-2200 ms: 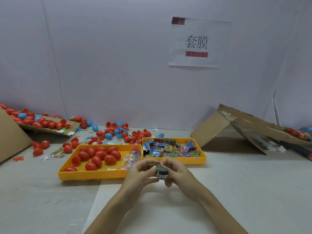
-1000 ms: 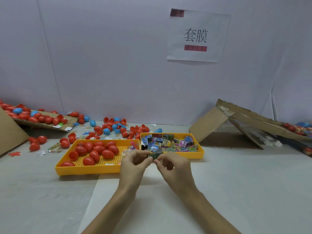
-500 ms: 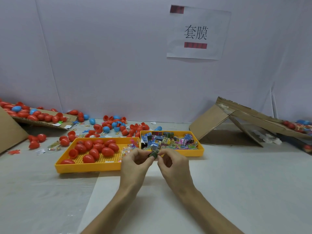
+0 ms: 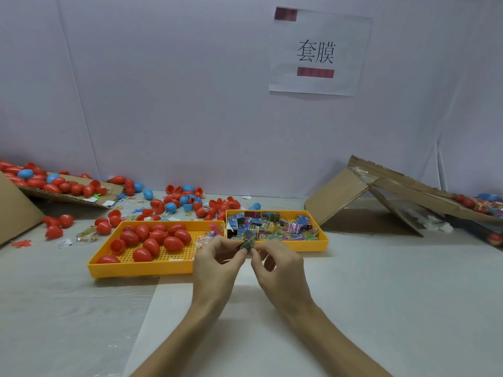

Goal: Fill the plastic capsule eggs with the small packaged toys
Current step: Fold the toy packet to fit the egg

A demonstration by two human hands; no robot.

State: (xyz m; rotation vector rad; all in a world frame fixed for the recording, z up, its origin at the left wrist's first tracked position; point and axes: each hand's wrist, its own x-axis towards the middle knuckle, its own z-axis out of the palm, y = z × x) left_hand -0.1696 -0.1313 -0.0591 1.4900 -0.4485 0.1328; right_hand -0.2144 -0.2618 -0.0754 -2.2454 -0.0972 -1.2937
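The left hand (image 4: 217,257) and right hand (image 4: 277,263) each pinch the same small toy packet (image 4: 248,240), holding it clear of the bench (image 4: 394,281), probably to squeeze it down to egg size. Just behind it, one yellow tray (image 4: 141,269) holds red eggs (image 4: 152,240). The other tray (image 4: 313,247) is heaped with colourful packets (image 4: 275,225). Loose eggs (image 4: 174,202) litter the back.

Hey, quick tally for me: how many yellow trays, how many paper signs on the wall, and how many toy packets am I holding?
Yellow trays: 2, the egg tray and the toy tray
Paper sign: 1
Toy packet, pinched between left hand and right hand: 1
Total: 4
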